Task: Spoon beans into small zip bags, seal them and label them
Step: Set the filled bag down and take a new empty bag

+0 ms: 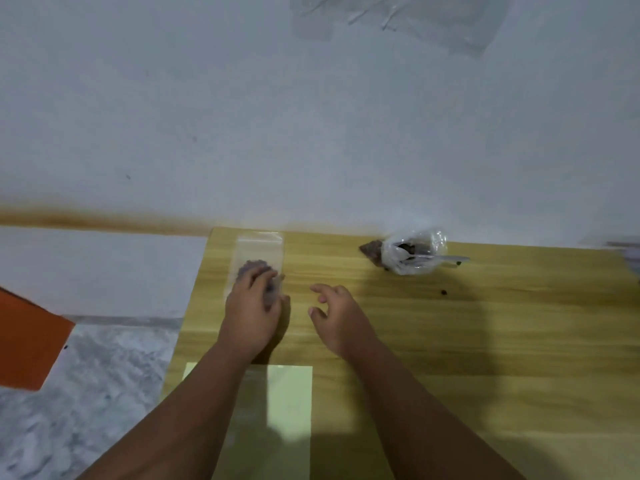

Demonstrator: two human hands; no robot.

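A small clear zip bag point(258, 249) with dark beans in its lower part lies near the far left corner of the wooden table point(485, 334). My left hand point(251, 306) lies on the bag's lower part, fingers curled over the beans. My right hand point(334, 315) hovers just to the right of it, fingers loosely bent, holding nothing. A crumpled plastic bag of beans point(414, 251) sits at the back of the table with a white plastic spoon point(446, 259) sticking out to the right. A pale yellow sheet point(289, 400) lies at the near edge, partly under my left forearm.
A couple of loose beans point(443, 292) lie on the table right of the middle. The table's left edge drops to a grey marbled floor point(86, 393). An orange object point(27, 341) is at the far left. A white wall point(311, 116) stands right behind the table.
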